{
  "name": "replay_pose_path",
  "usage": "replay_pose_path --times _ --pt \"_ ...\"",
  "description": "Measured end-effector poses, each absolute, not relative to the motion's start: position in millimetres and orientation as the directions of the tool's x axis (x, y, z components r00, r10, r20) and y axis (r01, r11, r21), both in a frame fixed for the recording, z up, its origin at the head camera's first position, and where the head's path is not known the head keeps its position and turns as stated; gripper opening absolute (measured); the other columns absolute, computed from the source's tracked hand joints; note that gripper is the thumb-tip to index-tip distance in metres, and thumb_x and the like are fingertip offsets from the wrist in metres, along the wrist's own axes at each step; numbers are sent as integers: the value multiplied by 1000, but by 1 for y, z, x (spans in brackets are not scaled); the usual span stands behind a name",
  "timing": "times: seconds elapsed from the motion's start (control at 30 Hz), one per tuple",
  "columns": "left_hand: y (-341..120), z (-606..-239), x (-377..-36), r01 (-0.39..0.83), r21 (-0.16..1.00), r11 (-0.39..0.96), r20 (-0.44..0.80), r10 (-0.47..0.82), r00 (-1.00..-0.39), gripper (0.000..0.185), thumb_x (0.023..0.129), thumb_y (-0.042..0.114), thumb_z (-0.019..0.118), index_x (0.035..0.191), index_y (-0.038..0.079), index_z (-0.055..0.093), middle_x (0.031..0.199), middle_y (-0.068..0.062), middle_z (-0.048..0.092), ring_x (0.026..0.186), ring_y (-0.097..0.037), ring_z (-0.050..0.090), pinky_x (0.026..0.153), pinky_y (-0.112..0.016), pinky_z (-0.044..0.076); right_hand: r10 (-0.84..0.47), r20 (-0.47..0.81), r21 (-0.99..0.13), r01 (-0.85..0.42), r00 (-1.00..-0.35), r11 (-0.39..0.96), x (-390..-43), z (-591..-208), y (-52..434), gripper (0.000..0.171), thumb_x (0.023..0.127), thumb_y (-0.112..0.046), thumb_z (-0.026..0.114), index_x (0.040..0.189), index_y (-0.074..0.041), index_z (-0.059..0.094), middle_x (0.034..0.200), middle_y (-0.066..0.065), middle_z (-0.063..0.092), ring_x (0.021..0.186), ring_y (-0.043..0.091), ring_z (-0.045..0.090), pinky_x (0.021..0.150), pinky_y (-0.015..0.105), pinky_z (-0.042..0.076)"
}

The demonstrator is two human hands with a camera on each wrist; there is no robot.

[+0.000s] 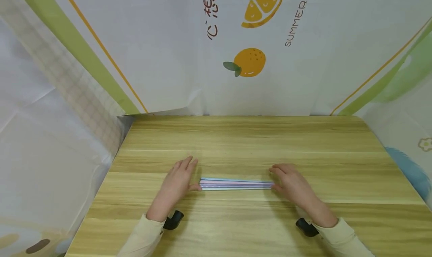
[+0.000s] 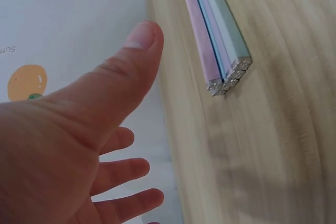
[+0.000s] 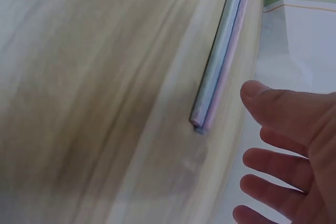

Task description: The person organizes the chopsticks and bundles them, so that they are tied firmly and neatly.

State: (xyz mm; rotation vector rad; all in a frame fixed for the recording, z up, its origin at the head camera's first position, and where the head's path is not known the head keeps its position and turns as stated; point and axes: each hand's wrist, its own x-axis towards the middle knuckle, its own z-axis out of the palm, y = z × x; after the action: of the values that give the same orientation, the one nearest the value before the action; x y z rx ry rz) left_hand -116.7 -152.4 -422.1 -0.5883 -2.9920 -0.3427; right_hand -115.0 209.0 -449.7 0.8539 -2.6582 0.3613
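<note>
Your hands bracket a bundle of pastel sticks (image 1: pixel 237 184) on the wooden table (image 1: pixel 236 137)

Your left hand (image 1: pixel 177 184) and right hand (image 1: pixel 291 184) sit at opposite ends, fingers straight and loosely spread, gripping nothing; whether the thumbs touch the ends is unclear

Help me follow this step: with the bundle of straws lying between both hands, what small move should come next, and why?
Probably bring both palms inward against the ends. The straws lie in a loose bundle on the table, with the left hand and right hand open at either end; the wrist views show a gap to each end, and the left end looks slightly uneven.
</note>
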Motion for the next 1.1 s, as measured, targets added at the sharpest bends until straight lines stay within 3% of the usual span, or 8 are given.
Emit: replay_pose_path --times 0.4,0.6,0.87,1.1 --pt "-145 -433 -121 432 218 875 124 414 -902 86 62 39 83 132 -2 51 133 -24 51 120 -42 50 99 -51 42 -535 379 -172 -626 -755 761 -117 -463 203 47 61 -2 85 104 2 66 102 15 65 95 32 62 82 43 51" --pt "-141 -444 -120 465 210 860 108 452 -885 78 64 39 83 126 0 56 126 -18 56 116 -36 53 98 -46 44 -532 316 -179 -600 -786 780 -113 -465 200 43 64 -3 85 103 0 66 100 12 65 93 28 61 79 40 52" --pt "-136 -450 -120 471 278 837 48 478 -877 67 70 28 84 125 0 57 124 -15 57 117 -33 52 99 -44 43 -547 298 -158 -606 -782 780 -111 -469 199 35 65 -4 85 95 -1 68 92 8 63 83 23 59 71 35 51" --pt "-134 -452 -122 505 245 827 57 508 -859 60 75 23 82 124 0 58 122 -13 57 114 -30 54 96 -41 46 -541 286 -156 -596 -791 788 -113 -471 198 31 66 -3 84 94 0 69 88 6 60 80 19 57 68 32 51"
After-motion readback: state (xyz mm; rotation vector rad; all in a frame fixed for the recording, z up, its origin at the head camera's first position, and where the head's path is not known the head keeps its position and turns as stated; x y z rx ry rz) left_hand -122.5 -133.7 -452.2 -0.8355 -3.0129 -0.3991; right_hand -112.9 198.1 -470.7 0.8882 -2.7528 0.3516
